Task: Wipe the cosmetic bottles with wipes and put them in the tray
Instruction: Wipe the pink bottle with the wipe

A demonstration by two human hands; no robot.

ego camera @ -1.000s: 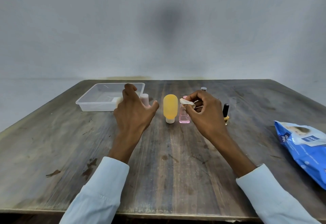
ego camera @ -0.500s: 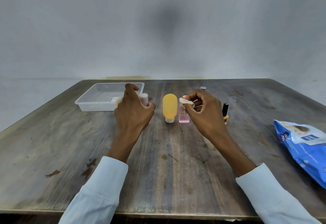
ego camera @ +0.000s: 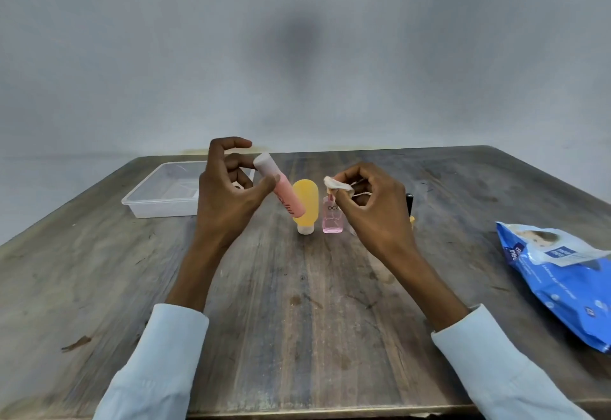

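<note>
Holding the pink tube [ego camera: 285, 190] tilted above the table, left hand [ego camera: 228, 201] pinches it lightly; right hand [ego camera: 370, 208] pinches the wipe [ego camera: 335, 184]; tube may slip onto the yellow bottle [ego camera: 305, 203], tray [ego camera: 165, 193] far left

A dark, weathered wooden table [ego camera: 297, 320] fills the lower half of the view, its grain running from the near edge to the far edge, with scuffs and pale stains across it. Behind its far edge rises a plain grey wall [ego camera: 396, 55] bearing a soft dark smudge.
</note>
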